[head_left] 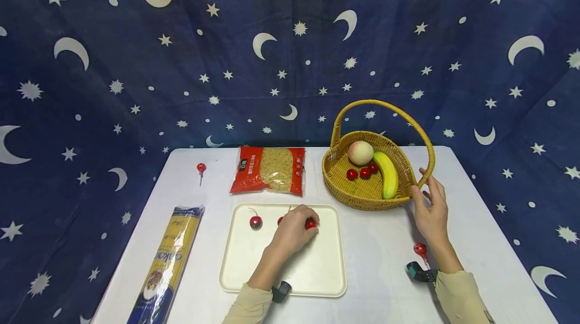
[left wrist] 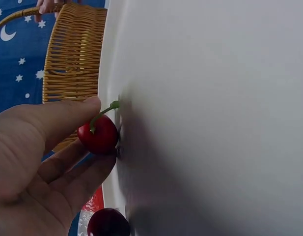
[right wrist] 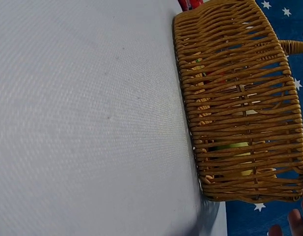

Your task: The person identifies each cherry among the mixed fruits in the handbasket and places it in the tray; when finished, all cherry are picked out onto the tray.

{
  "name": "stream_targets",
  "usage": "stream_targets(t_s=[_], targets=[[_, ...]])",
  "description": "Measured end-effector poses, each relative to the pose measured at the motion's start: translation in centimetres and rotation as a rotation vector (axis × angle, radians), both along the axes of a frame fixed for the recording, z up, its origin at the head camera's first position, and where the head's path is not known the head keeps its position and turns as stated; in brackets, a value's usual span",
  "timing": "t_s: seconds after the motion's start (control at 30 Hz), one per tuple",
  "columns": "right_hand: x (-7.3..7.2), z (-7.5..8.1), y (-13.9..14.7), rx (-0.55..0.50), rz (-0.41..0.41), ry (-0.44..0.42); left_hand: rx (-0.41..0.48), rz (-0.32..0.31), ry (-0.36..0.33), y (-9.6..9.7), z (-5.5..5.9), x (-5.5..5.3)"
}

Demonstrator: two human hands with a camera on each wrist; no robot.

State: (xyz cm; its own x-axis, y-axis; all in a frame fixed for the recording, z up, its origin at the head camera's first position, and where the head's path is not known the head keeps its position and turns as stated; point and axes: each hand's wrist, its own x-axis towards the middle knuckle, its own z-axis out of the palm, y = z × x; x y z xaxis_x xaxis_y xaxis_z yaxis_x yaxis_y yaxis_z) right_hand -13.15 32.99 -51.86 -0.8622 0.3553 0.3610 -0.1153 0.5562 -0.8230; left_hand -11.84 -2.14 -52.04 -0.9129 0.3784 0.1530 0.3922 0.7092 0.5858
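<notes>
My left hand (head_left: 294,228) is over the cream tray (head_left: 281,284), with a red cherry (left wrist: 98,135) between its thumb and fingers. The cherry's green stem points toward the tray surface. A second cherry (head_left: 280,220) is partly hidden behind the hand, and another cherry (head_left: 256,222) lies at the tray's upper left. My right hand (head_left: 432,213) holds the lower right end of the handle of the wicker basket (head_left: 362,203). Inside the basket are a peach (head_left: 361,153), a banana (head_left: 386,175) and three cherries (head_left: 364,173).
Behind the tray lies a red bag of pasta (head_left: 269,170). A long spaghetti packet (head_left: 167,263) is on the left of the white table (head_left: 380,284). One red lollipop (head_left: 201,168) lies at the back left, another lollipop (head_left: 420,249) beside my right wrist.
</notes>
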Motion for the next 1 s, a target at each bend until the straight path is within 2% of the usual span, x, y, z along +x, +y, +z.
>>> stream_targets(t_s=[0.23,0.43,0.6,0.77,0.9,1.0], targets=[[0.1,0.2,0.1,0.004,-0.007,-0.012,-0.014,-0.022,0.014,0.3,0.2,-0.1],[0.0,0.4,0.2,0.011,-0.009,-0.021,0.037,-0.05,0.001,0.5,1.3,-0.5],[0.1,0.4,0.4,-0.008,0.009,-0.027,0.135,-0.082,-0.051,1.1,2.7,-1.5],[0.0,0.3,0.4,-0.02,0.023,-0.033,0.25,-0.096,-0.052,2.3,3.7,-3.0],[0.0,0.1,0.4,-0.024,0.028,-0.031,0.374,-0.114,-0.058,3.2,4.3,-4.2],[0.0,0.0,0.3,-0.028,0.03,-0.03,0.431,-0.137,-0.08,3.9,4.6,-5.1]])
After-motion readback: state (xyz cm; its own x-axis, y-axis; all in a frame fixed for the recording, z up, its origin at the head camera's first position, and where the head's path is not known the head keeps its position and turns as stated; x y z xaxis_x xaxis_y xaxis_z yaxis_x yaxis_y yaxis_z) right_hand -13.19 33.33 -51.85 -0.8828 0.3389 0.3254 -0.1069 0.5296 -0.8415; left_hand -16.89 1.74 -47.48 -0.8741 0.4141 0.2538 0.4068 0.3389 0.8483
